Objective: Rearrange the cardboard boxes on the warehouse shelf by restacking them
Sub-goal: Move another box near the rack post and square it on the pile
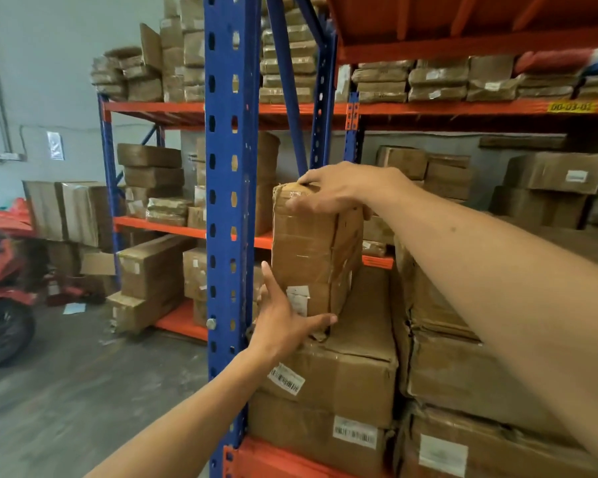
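A tall taped cardboard box [311, 250] stands on end on top of a larger flat box [346, 370] with a barcode label, inside the shelf bay. My right hand [328, 188] grips the tall box's top edge, fingers over the far side. My left hand [283, 322] is pressed against its lower left corner, thumb under the front edge. Below lies another labelled box [318, 432]. A stack of big crumpled boxes [456, 367] stands right beside them, under my right forearm.
A blue upright post [227, 219] stands just left of the boxes, with orange beams [463, 110] above and below. More boxes fill the rear rack [152, 270] and upper shelves. A red motorbike [0, 288] is parked at far left on the concrete floor.
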Action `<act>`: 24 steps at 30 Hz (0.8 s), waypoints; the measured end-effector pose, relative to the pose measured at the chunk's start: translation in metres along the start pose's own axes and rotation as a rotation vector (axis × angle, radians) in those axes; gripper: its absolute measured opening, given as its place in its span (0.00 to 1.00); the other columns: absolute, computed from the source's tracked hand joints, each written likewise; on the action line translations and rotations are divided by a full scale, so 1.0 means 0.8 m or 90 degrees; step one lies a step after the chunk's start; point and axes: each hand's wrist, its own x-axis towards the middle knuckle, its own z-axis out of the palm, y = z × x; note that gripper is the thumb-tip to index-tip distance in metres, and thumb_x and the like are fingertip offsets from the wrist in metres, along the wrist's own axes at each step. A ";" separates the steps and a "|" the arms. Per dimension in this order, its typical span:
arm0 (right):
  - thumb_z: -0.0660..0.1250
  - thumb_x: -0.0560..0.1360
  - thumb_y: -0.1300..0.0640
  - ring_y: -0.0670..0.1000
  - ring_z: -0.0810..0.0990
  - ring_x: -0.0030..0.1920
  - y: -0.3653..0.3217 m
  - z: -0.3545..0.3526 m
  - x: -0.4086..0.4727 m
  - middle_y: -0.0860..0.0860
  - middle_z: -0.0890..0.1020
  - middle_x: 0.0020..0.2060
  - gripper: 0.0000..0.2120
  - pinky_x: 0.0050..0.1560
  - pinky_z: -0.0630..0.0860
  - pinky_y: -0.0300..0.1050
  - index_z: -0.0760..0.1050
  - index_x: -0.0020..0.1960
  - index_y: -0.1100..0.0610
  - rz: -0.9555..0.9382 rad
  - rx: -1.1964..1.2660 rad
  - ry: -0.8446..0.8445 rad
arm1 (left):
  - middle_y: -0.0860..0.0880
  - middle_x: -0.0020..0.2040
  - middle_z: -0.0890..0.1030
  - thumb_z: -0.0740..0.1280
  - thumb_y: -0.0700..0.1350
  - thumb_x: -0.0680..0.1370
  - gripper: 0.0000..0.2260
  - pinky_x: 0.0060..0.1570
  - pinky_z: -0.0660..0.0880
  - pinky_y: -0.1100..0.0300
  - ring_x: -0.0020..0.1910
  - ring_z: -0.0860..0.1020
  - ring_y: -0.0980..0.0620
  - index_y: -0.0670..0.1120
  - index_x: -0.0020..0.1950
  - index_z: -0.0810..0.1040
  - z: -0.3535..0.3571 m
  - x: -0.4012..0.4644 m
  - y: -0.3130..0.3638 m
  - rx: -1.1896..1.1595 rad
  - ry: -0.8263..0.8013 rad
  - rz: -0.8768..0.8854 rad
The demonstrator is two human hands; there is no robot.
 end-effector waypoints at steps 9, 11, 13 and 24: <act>0.60 0.73 0.21 0.66 0.64 0.78 -0.038 0.039 0.026 0.60 0.63 0.80 0.47 0.72 0.66 0.62 0.59 0.82 0.47 0.157 0.033 0.069 | 0.41 0.82 0.51 0.86 0.58 0.61 0.72 0.76 0.59 0.39 0.81 0.55 0.39 0.53 0.80 0.28 0.010 0.006 0.007 -0.019 0.008 -0.063; 0.59 0.73 0.22 0.65 0.69 0.75 -0.045 0.051 0.026 0.61 0.65 0.78 0.45 0.62 0.70 0.56 0.62 0.81 0.48 0.180 0.045 0.132 | 0.41 0.81 0.54 0.86 0.58 0.61 0.71 0.75 0.62 0.37 0.80 0.58 0.39 0.55 0.80 0.29 0.014 0.006 0.006 -0.021 0.025 -0.066; 0.60 0.72 0.22 0.64 0.73 0.70 -0.050 0.058 0.028 0.61 0.68 0.75 0.44 0.52 0.67 0.53 0.65 0.79 0.48 0.202 0.071 0.172 | 0.43 0.79 0.60 0.85 0.58 0.61 0.68 0.73 0.67 0.38 0.77 0.64 0.40 0.58 0.79 0.33 0.015 0.002 0.004 -0.026 0.046 -0.055; 0.63 0.63 0.26 0.59 0.76 0.54 0.004 0.011 0.005 0.53 0.79 0.58 0.36 0.49 0.71 0.52 0.81 0.60 0.49 0.273 0.236 0.217 | 0.47 0.74 0.61 0.81 0.64 0.63 0.62 0.75 0.61 0.47 0.74 0.61 0.49 0.49 0.81 0.43 0.029 -0.011 0.012 0.044 0.111 0.078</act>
